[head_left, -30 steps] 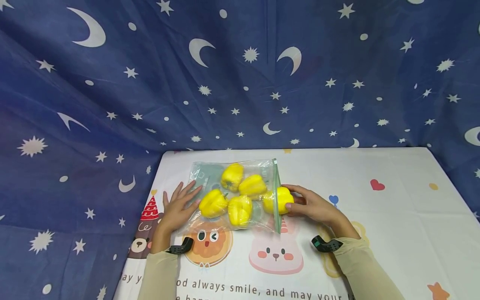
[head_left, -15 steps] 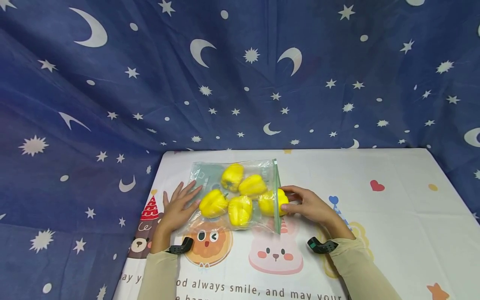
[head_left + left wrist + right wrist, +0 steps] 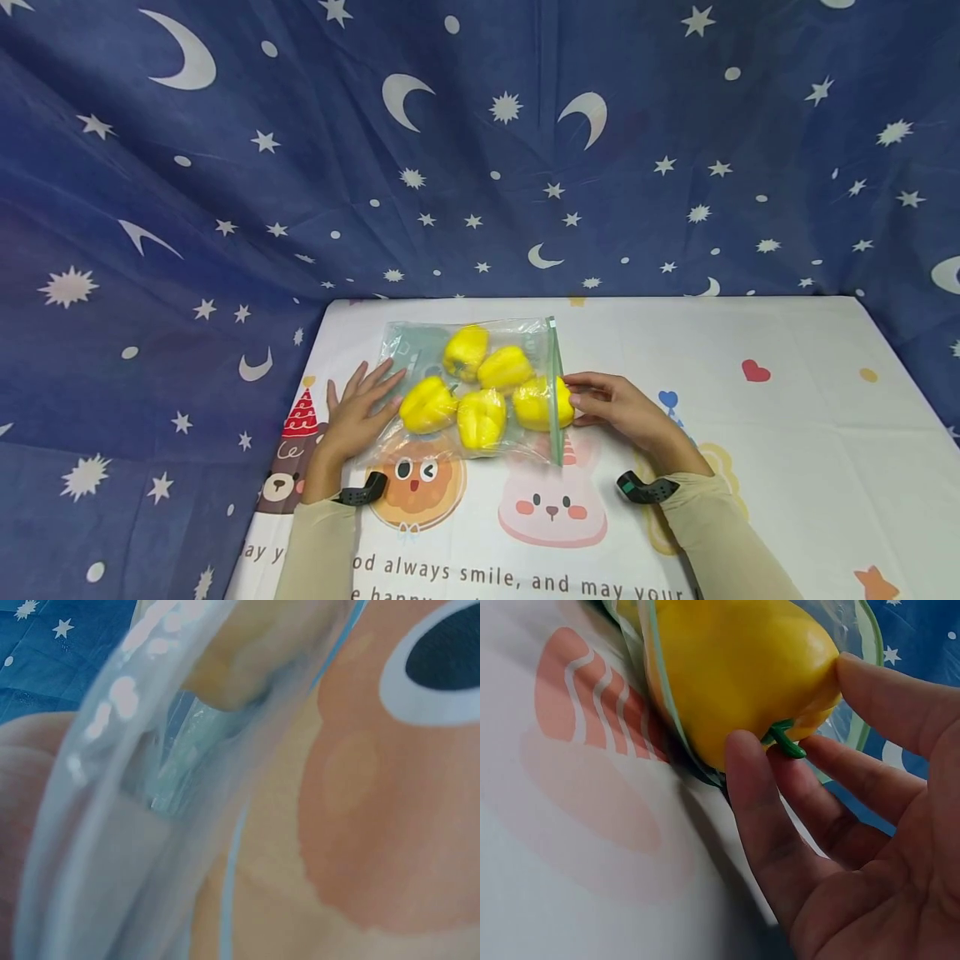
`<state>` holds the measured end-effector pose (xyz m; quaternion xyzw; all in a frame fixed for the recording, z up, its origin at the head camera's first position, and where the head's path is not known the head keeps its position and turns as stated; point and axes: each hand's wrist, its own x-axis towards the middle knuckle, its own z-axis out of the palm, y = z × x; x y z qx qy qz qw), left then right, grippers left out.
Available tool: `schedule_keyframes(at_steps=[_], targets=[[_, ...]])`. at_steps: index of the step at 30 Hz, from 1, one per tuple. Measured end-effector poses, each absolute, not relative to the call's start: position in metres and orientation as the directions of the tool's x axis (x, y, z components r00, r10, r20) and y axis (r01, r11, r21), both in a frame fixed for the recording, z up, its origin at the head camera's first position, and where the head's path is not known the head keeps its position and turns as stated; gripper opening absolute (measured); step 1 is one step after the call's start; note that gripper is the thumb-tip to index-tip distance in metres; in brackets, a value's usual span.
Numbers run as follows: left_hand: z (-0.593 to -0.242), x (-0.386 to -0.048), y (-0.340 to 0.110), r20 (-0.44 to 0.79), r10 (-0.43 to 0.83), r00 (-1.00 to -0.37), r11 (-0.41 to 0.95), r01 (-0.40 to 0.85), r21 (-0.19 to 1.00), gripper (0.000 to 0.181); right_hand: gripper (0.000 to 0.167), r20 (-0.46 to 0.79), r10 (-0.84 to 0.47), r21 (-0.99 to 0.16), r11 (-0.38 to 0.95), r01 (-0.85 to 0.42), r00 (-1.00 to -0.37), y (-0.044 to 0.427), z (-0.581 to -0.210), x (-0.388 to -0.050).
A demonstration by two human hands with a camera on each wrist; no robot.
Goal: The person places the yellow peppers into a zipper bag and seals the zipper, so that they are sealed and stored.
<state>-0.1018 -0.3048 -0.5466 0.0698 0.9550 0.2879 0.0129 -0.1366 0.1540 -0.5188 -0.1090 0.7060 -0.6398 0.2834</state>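
Observation:
A clear zip bag [image 3: 517,433] lies flat on the table, its green-edged mouth toward the right. Several yellow bell peppers [image 3: 480,419] are inside it. One more yellow bell pepper [image 3: 542,403] lies across the mouth, mostly inside, its stem end sticking out. My right hand [image 3: 618,408] touches that end with its fingertips; in the right wrist view they are spread around the green stem [image 3: 786,740], fairly straight. My left hand [image 3: 362,415] rests with fingers spread on the bag's closed left end. Clear plastic [image 3: 112,825] covers much of the left wrist view.
A white tablecloth [image 3: 787,433] with cartoon prints and lettering covers the table. Behind and to the left hangs a dark blue cloth [image 3: 480,150] with moons and stars. Each wrist bears a black band [image 3: 647,488].
My right hand has moved slightly left, and the pepper at the mouth has slid further into the bag. The right fingers have eased back onto its stem end. The left hand stays put.

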Motion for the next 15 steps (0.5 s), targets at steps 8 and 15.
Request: schedule_keyframes(at_steps=[8,15], targets=[[-0.547,-0.1025,-0.3044,0.013,0.138,-0.99,0.82,0.122,0.56,0.051,0.056,-0.252,-0.531,-0.967,0.103,0.233,-0.809,0.147,-0.5246,-0.1391],[-0.5456,-0.1018,-0.3043,0.025,0.138,-0.99,0.82,0.129,0.557,0.051,0.055,-0.275,-0.512,-0.961,0.109,0.256,-0.814,0.1456,-0.5251,-0.1412]])
